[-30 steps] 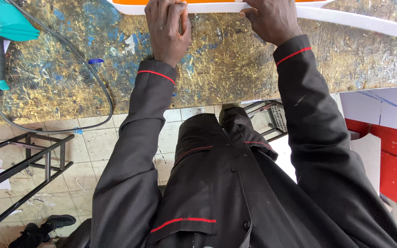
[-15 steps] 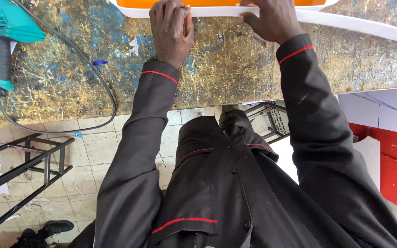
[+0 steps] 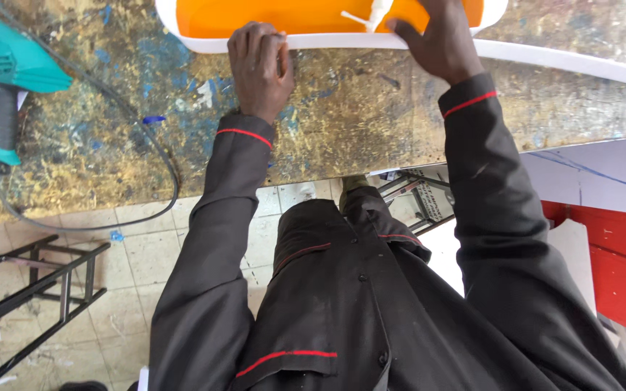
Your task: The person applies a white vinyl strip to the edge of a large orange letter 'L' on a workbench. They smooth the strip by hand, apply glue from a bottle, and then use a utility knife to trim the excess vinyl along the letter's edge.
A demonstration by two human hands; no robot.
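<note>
An orange panel (image 3: pixel 291 16) with a raised white rim (image 3: pixel 342 42) lies at the far edge of the paint-stained worktable (image 3: pixel 342 123). My left hand (image 3: pixel 259 65) is curled, with its fingertips pressing on the rim's near edge. My right hand (image 3: pixel 436 40) reaches over the rim, thumb on the white strip and fingers on the orange face. A small white nozzle-like piece (image 3: pixel 371 14) sticks up just left of my right hand. The rim's loose end runs on as a long white strip (image 3: pixel 581 64) to the right.
A teal power tool (image 3: pixel 9 72) lies at the table's left, its grey cable (image 3: pixel 161 152) looping over the edge. A black metal frame (image 3: pixel 38 289) stands on the tiled floor. Red and white boards (image 3: pixel 617 275) lean at the right, under a pale sheet (image 3: pixel 595 174).
The view has tipped, so more of the orange panel shows and the hands sit lower in frame. Both hands have stayed on the white rim, the left shifting slightly along it.
</note>
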